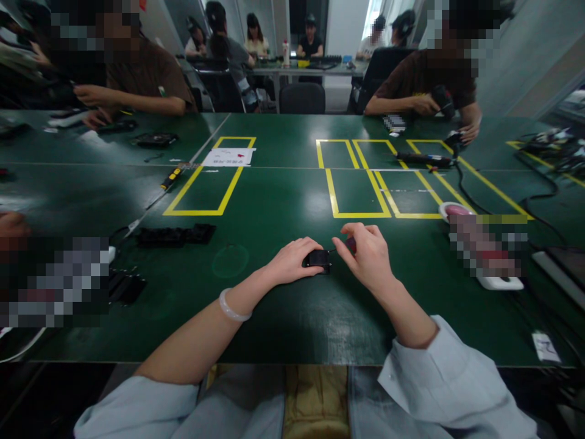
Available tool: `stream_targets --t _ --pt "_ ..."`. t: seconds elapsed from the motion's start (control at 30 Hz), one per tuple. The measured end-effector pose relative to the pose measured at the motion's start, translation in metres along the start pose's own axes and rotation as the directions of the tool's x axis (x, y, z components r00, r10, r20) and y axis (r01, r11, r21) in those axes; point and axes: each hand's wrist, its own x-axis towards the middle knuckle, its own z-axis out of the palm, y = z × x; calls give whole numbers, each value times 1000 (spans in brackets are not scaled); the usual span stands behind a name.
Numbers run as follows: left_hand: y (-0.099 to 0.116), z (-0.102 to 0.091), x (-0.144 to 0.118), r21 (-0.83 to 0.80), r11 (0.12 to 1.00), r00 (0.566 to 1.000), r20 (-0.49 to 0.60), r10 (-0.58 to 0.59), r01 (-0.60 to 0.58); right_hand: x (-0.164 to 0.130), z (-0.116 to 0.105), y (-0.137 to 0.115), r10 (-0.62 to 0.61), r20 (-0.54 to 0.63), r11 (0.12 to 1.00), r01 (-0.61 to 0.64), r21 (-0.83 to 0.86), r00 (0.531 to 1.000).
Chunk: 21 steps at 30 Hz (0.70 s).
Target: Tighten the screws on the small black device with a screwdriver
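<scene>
My left hand (297,261) is closed around a small black plastic part (319,261) on the green table, with thumb and fingers on its sides. My right hand (368,256) grips a small screwdriver (351,244) by its dark reddish handle. The thin shaft points left to the black part's right side; whether the tip touches it is too small to tell. My fingers cover much of the handle and the left end of the part.
Several black parts (176,235) lie to the left. A yellow-and-black tool (171,178) and a paper sheet (231,157) lie farther back. At right are a phone-like device (500,281), a black corded tool (423,160) and cables. Co-workers sit across the table (283,195).
</scene>
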Motion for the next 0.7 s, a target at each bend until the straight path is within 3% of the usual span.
stream_targets --t 0.7 --pt "0 1 -1 -6 1000 1000 1 -5 5 0 2 0 -2 -36 1000 2 14 999"
